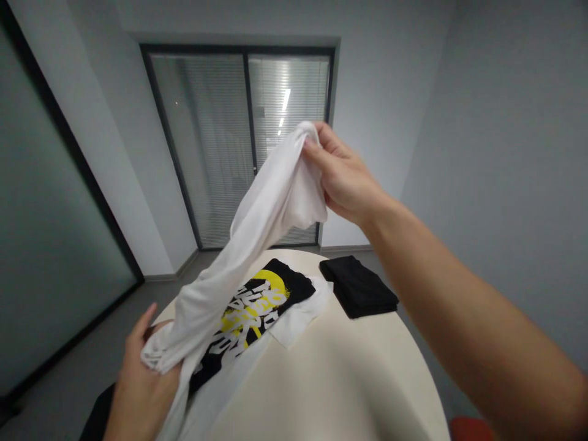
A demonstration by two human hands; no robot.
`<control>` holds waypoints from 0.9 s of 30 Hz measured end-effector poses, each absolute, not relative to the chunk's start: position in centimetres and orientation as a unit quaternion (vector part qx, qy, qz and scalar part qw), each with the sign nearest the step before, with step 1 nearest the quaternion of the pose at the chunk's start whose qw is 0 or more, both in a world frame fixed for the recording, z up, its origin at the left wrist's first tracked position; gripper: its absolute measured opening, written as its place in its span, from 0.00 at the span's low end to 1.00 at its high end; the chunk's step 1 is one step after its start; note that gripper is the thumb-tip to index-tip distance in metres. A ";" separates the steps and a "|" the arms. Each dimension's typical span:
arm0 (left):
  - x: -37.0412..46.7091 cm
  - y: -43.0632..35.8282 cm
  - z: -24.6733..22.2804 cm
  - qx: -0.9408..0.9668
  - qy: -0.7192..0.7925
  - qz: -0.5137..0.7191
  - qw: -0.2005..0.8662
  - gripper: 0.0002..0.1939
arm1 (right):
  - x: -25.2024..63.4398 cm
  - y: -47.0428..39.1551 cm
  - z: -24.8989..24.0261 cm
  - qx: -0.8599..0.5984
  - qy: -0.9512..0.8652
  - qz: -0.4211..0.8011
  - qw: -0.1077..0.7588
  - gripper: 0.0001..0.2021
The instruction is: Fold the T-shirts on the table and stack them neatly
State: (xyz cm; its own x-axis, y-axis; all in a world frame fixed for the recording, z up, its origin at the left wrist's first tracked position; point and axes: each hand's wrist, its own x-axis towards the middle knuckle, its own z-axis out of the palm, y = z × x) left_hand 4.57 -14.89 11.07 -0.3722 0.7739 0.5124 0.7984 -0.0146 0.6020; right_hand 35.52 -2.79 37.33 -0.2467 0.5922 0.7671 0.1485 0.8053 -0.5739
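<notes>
A white cloth garment [239, 245] is stretched diagonally in the air between my two hands. High at the centre, my right hand [340, 171] pinches its upper end between thumb and fingers. At the lower left, my left hand [149, 373] grips the bunched lower end, and some fingers are hidden by the fabric. Under the raised cloth lies a black garment with a yellow and white print [275, 291], with white fabric [298, 321] spread beneath and beside it on the table.
A folded black garment [358, 285] lies at the right back of the round cream table [367, 361]. Something red [471, 429] shows at the lower right, beyond the table edge. Behind stand a window with blinds [206, 147] and grey walls.
</notes>
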 end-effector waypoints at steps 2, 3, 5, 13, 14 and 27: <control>2.3 -15.4 12.5 -0.534 -0.736 -0.407 0.082 0.30 | 36.9 0.9 35.4 -0.249 -0.764 0.214 0.555 0.21; 1.3 -15.4 13.0 -0.536 -0.744 -0.382 0.116 0.27 | 37.9 2.9 34.0 -0.260 -0.767 0.224 0.542 0.21; -0.2 -15.1 13.3 -0.586 -0.739 -0.307 0.127 0.27 | 40.5 6.5 30.6 -0.307 -0.776 0.235 0.499 0.21; -0.9 -15.1 6.0 -0.692 -0.716 -0.092 0.029 0.32 | 53.6 7.5 13.8 -0.487 -0.747 0.142 0.429 0.13; -0.8 -15.2 5.4 -0.689 -0.718 -0.094 0.043 0.31 | 54.7 6.9 12.2 -0.504 -0.742 0.128 0.423 0.15; 4.9 -14.3 4.2 -0.726 -0.640 -0.241 0.076 0.31 | 49.6 6.5 17.8 -0.500 -0.776 0.038 0.384 0.20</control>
State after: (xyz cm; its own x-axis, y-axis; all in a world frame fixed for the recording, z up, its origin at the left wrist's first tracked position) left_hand 4.93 -14.25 4.15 0.0658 0.8920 0.4472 0.9653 -0.1704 0.1978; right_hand 49.59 6.46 17.82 -0.2058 0.8042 0.5576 0.7456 0.4979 -0.4430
